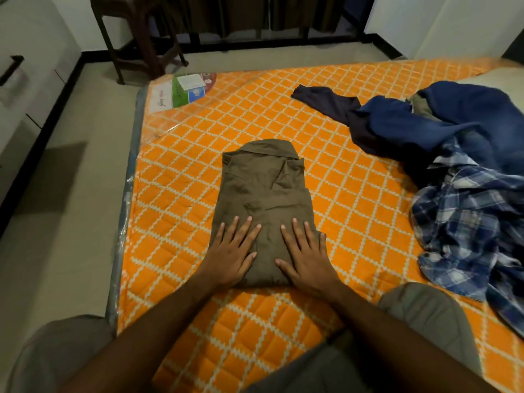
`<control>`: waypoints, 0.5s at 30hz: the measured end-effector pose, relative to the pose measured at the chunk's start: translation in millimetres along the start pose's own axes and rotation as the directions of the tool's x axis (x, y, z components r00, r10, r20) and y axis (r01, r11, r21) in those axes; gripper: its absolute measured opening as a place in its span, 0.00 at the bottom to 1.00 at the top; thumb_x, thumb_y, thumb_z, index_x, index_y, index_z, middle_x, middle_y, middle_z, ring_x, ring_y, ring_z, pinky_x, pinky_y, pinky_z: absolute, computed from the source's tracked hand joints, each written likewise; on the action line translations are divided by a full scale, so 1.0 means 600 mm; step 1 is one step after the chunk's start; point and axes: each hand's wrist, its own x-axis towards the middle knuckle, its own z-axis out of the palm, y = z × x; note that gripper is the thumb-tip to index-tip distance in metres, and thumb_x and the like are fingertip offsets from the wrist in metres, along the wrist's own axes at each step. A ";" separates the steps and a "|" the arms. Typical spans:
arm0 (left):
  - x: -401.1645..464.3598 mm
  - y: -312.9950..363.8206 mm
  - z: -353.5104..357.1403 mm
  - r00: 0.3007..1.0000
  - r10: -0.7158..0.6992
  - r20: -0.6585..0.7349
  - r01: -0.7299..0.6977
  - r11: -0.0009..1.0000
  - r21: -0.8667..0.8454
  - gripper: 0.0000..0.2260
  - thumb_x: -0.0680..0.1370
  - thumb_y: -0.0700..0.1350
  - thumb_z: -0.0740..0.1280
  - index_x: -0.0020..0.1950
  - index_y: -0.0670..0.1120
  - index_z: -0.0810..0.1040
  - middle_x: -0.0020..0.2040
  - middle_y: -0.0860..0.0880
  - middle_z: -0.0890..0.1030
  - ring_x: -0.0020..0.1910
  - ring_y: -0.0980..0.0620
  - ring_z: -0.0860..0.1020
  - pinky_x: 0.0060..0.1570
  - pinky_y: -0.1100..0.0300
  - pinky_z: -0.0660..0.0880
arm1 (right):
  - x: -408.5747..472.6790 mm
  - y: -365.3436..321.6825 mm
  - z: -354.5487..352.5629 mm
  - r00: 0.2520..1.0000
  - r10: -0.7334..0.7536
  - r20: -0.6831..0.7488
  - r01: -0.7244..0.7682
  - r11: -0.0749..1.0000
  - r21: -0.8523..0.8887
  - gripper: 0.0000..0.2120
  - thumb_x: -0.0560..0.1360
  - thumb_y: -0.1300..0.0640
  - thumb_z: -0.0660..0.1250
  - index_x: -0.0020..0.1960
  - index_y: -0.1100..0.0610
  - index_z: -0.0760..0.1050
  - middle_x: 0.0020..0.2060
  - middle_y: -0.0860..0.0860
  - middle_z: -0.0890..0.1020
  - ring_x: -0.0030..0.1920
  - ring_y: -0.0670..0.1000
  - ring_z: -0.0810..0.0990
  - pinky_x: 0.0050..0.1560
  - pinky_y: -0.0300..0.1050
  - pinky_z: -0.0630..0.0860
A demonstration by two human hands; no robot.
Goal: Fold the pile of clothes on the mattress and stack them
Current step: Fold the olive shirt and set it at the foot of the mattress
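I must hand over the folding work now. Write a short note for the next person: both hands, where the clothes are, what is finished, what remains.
Left hand and right hand: both flat, fingers straight, pressing on the near end of the folded olive shirt.
The shirt lies folded in the middle of the orange mattress, collar away from you.
Unfolded pile on the right: blue plaid shirt, blue garment, dark navy garment.
Done: one shirt folded.
Left: fold the pile's pieces and stack them on the olive shirt.

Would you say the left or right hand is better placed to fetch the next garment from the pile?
Probably right: the right hand lies nearer the pile; both press flat on the shirt.
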 end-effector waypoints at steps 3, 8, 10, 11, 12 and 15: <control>-0.026 0.016 -0.019 0.994 0.110 -0.007 -0.110 0.994 0.020 0.37 0.79 0.65 0.54 0.83 0.48 0.50 0.83 0.47 0.50 0.81 0.44 0.49 0.76 0.35 0.52 | -0.019 -0.001 -0.023 0.978 -0.209 -0.008 0.208 0.976 -0.063 0.43 0.77 0.28 0.50 0.83 0.49 0.40 0.82 0.56 0.40 0.81 0.59 0.37 0.77 0.68 0.41; -0.055 0.014 -0.006 0.995 0.059 0.081 -0.070 0.986 0.151 0.49 0.68 0.59 0.66 0.82 0.43 0.47 0.82 0.41 0.51 0.80 0.38 0.55 0.71 0.31 0.60 | -0.018 -0.006 -0.010 0.958 -0.273 0.088 0.286 0.936 -0.208 0.50 0.70 0.37 0.62 0.83 0.53 0.42 0.81 0.62 0.47 0.80 0.65 0.48 0.77 0.68 0.53; -0.041 0.021 -0.006 0.996 -0.045 0.080 0.033 0.989 0.142 0.48 0.72 0.52 0.70 0.82 0.43 0.42 0.82 0.40 0.51 0.79 0.35 0.57 0.70 0.31 0.62 | 0.000 -0.016 -0.024 0.970 -0.210 0.121 0.234 0.939 -0.251 0.51 0.72 0.40 0.67 0.83 0.54 0.40 0.81 0.62 0.46 0.80 0.66 0.48 0.76 0.69 0.54; -0.030 0.029 -0.010 0.992 -0.087 0.094 0.074 0.987 0.141 0.47 0.75 0.49 0.68 0.81 0.44 0.38 0.82 0.41 0.47 0.79 0.35 0.53 0.72 0.31 0.59 | 0.006 -0.024 -0.032 0.976 -0.166 0.144 0.198 0.946 -0.255 0.50 0.74 0.43 0.67 0.82 0.54 0.38 0.81 0.62 0.44 0.80 0.66 0.47 0.76 0.70 0.54; -0.021 0.037 -0.021 0.986 -0.112 0.122 0.093 0.985 0.146 0.45 0.78 0.46 0.65 0.80 0.45 0.33 0.82 0.41 0.42 0.80 0.35 0.48 0.74 0.32 0.55 | 0.010 -0.034 -0.042 0.978 -0.122 0.172 0.164 0.953 -0.254 0.49 0.76 0.45 0.67 0.82 0.54 0.36 0.81 0.61 0.42 0.80 0.66 0.46 0.76 0.70 0.53; -0.014 0.064 -0.069 0.915 -0.131 0.381 0.096 0.989 0.110 0.38 0.82 0.40 0.59 0.79 0.45 0.31 0.81 0.43 0.36 0.80 0.36 0.41 0.76 0.34 0.51 | 0.008 -0.052 -0.060 0.948 -0.040 0.315 0.125 0.959 -0.254 0.46 0.81 0.47 0.64 0.81 0.55 0.33 0.81 0.60 0.39 0.80 0.65 0.44 0.76 0.70 0.52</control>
